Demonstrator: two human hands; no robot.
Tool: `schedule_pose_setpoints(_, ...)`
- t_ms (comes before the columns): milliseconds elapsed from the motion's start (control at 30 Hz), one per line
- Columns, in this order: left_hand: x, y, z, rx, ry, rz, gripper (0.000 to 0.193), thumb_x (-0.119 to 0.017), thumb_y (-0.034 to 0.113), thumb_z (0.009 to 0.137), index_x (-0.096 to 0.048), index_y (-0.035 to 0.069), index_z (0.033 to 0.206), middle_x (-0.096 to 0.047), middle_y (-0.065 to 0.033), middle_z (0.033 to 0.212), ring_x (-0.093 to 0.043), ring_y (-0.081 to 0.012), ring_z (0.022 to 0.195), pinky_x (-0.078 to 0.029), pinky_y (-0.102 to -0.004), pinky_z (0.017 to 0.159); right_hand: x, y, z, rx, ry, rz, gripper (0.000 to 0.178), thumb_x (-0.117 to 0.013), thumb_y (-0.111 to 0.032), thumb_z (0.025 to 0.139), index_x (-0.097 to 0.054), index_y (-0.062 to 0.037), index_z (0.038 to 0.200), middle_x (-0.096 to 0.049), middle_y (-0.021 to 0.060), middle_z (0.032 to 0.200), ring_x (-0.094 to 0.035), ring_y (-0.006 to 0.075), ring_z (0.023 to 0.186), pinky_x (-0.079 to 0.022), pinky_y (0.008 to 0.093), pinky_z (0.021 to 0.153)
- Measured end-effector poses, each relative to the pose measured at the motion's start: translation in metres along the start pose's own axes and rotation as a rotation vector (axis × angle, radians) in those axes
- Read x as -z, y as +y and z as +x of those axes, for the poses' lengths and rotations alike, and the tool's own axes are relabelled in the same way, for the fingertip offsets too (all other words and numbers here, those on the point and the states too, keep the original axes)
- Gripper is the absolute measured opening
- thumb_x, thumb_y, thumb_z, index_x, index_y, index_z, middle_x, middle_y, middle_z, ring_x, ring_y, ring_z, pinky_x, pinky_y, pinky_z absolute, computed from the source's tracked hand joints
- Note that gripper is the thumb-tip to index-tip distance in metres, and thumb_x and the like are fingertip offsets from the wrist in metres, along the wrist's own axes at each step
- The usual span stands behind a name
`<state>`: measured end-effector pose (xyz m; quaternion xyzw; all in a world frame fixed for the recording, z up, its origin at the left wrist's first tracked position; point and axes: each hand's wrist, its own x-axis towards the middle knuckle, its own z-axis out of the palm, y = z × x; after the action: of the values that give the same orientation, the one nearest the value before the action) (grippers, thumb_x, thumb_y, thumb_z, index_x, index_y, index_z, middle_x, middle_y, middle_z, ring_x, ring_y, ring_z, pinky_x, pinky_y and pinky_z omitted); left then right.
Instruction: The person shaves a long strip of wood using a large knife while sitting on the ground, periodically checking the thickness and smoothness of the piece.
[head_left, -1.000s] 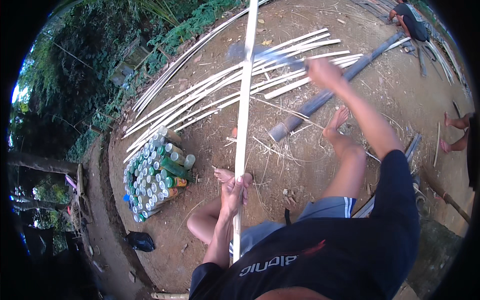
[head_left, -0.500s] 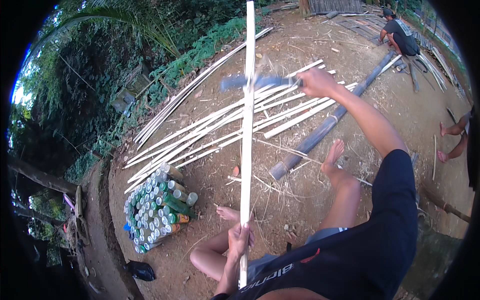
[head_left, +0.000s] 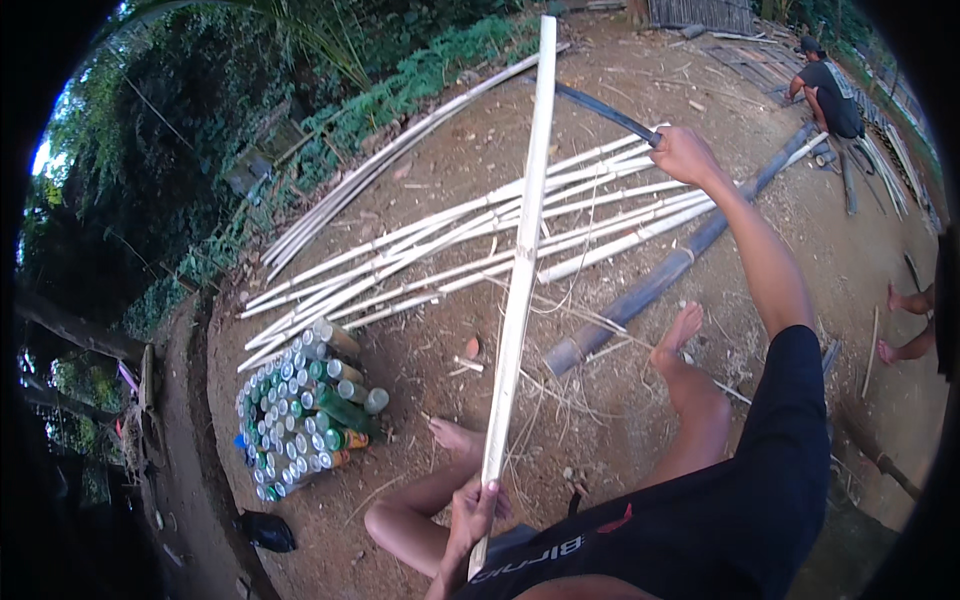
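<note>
While holding out right hand (head_left: 684, 156), clutches curved, dark blade (head_left: 606, 108); clasps flat, pale bamboo strip (head_left: 530, 228) in left hand (head_left: 474, 512).

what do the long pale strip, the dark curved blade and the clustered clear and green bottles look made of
Long pale strip: probably split bamboo, smooth and matte, jointed midway. Dark curved blade: likely metal, dull bluish-grey, thin and narrow. Clustered clear and green bottles: apparently plastic, shiny and see-through, though possibly glass.

Downward fisheye view, head height.
</note>
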<state>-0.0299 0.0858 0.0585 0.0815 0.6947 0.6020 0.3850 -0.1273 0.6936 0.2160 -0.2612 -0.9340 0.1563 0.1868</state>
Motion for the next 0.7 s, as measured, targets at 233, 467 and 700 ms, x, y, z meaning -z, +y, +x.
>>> schedule_pose_setpoints(233, -0.004, 0.026, 0.0, -0.039, -0.169, -0.096, 0.044, -0.051, 0.031, 0.1, -0.045, -0.003, 0.128, -0.066, -0.0214, 0.103, -0.069, -0.0269, 0.091, -0.057, -0.0354, 0.076, -0.048, -0.043, -0.145, -0.469, -0.117, 0.643, 0.024, -0.068, -0.019, 0.087, -0.053, -0.0032, 0.076, -0.053, 0.0014, 0.057, -0.053, 0.0108, 0.048, -0.042, 0.0273, 0.043)
schedule_pose_setpoints(467, -0.029, 0.116, 0.075, -0.09, -0.339, -0.274, 0.037, -0.048, 0.024, 0.101, -0.041, 0.002, 0.13, -0.064, -0.0202, 0.104, -0.067, -0.0239, 0.089, -0.057, -0.033, 0.071, -0.016, -0.08, -0.22, 0.011, -0.063, 0.184, 0.018, -0.069, -0.023, 0.085, -0.06, -0.0067, 0.084, -0.056, 0.0057, 0.054, -0.057, 0.0188, 0.047, -0.044, 0.0384, 0.046)
schedule_pose_setpoints(700, -0.065, 0.119, 0.069, -0.293, -0.061, 0.099, 0.022, -0.047, 0.02, 0.102, -0.054, 0.002, 0.091, -0.053, -0.001, 0.06, -0.047, -0.0075, 0.043, -0.038, -0.0241, 0.038, 0.03, -0.084, -0.19, 0.198, -0.198, -0.392, 0.017, -0.063, -0.021, 0.082, -0.064, -0.0077, 0.092, -0.065, 0.0077, 0.061, -0.068, 0.0227, 0.057, -0.055, 0.0404, 0.054)
